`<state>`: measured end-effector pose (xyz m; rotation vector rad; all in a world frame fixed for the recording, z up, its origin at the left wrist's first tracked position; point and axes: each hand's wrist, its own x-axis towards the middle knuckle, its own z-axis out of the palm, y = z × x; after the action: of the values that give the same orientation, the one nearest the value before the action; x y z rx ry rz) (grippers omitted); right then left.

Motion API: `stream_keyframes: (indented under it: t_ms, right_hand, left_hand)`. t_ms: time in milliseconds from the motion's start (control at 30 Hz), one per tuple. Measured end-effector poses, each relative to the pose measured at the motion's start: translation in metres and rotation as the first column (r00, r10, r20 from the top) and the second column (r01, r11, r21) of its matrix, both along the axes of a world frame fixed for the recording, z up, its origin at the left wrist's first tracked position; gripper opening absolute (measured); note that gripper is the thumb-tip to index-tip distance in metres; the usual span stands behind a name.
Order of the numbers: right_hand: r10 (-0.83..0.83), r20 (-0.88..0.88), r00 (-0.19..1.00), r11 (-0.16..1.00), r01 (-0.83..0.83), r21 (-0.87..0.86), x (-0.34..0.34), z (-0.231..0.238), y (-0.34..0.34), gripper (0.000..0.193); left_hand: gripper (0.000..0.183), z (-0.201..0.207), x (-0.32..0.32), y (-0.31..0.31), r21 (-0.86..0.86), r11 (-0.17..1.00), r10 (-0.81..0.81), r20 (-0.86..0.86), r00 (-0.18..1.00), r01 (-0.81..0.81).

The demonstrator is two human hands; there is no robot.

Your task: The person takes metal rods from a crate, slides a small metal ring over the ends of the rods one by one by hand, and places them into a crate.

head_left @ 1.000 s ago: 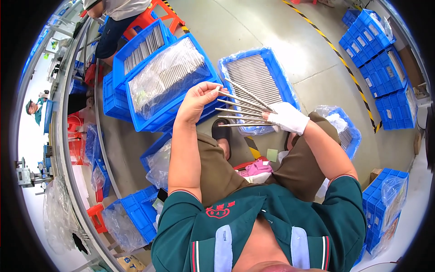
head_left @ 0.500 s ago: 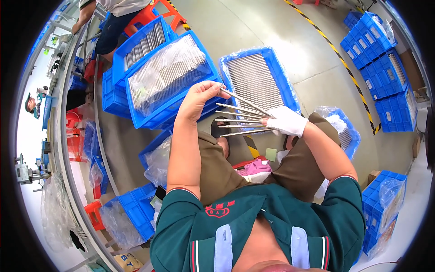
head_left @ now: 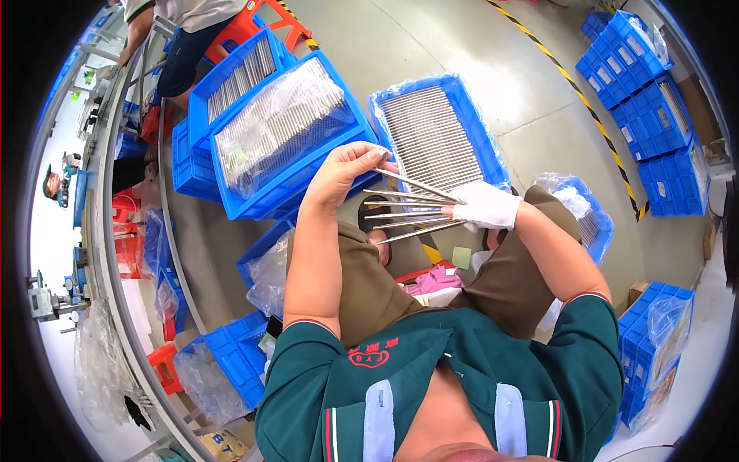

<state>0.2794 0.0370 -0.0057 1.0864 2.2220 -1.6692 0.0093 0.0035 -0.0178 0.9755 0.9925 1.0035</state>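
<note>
Presently, my white-gloved right hand is closed around one end of several slim metal rods, fanned out above the gap between my knees. My bare left hand has thumb and fingers nearly together at the uppermost rod's far end; firm grip cannot be confirmed. Beyond, a blue crate contains similar rods.

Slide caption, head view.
Gloved right hand holds a fan of silvery rods; bare left hand at one rod's end.
</note>
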Motion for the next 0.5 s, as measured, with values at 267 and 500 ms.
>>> stream_keyframes:
  t_ms: [267, 500]
  right_hand:
    - [-0.101, -0.003, 0.995, 0.992, 0.1, -0.077, 0.003, 0.005, 0.0, 0.036]
    - [-0.106, 0.001, 0.994, 0.976, 0.105, -0.193, 0.005, 0.001, 0.004, 0.04]
  left_hand:
    - [0.027, -0.003, -0.012, 0.001, -0.014, 0.998, 0.055, 0.09, 0.994, -0.054]
    - [0.023, 0.0, -0.005, 0.0, 0.055, 0.994, 0.094, 0.06, 0.994, -0.097]
